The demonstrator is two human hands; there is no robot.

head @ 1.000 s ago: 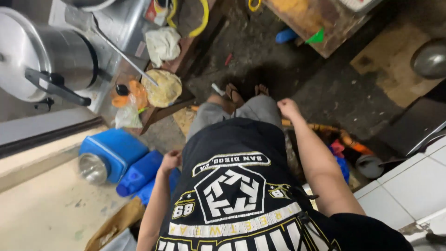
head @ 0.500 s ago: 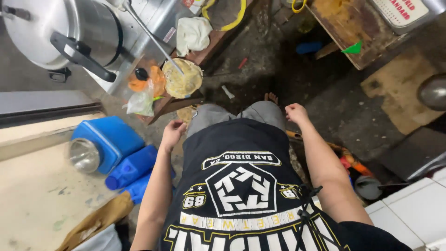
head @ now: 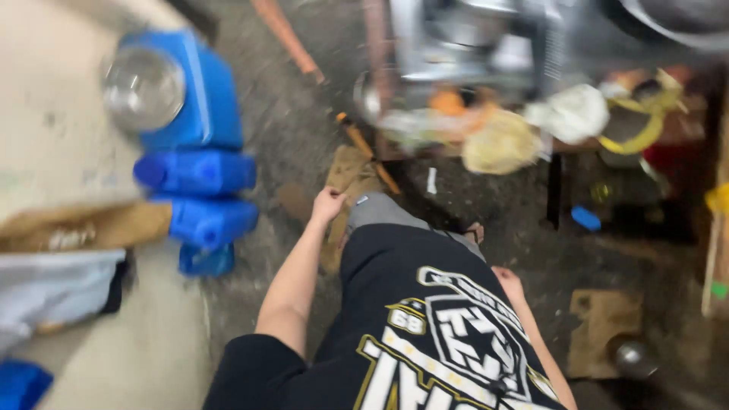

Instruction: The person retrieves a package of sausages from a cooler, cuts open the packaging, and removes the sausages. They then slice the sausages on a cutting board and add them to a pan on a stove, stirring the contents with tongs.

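The view is motion-blurred and looks down my own body: a black printed t-shirt (head: 433, 334) and grey shorts (head: 387, 212). My left hand (head: 328, 205) hangs beside my hip, empty, fingers loosely curled, above a flat piece of cardboard (head: 351, 176) on the floor. My right hand (head: 507, 279) hangs at my other side against the shirt and holds nothing. One sandalled foot (head: 475, 231) shows ahead on the dark floor.
Several blue plastic jerrycans (head: 199, 173) stand to the left, the farthest with a shiny metal bowl (head: 143, 87) on it. Ahead, a low table (head: 558, 152) carries a white cloth (head: 571, 112), a yellow hose (head: 632, 135) and a pale round thing (head: 501, 143). A steel pot (head: 635, 358) sits at lower right.
The camera has swung and come closer to the blue jerrycans and the low table, now blurred. Both hands still hang empty at my sides, the left one swung forward.
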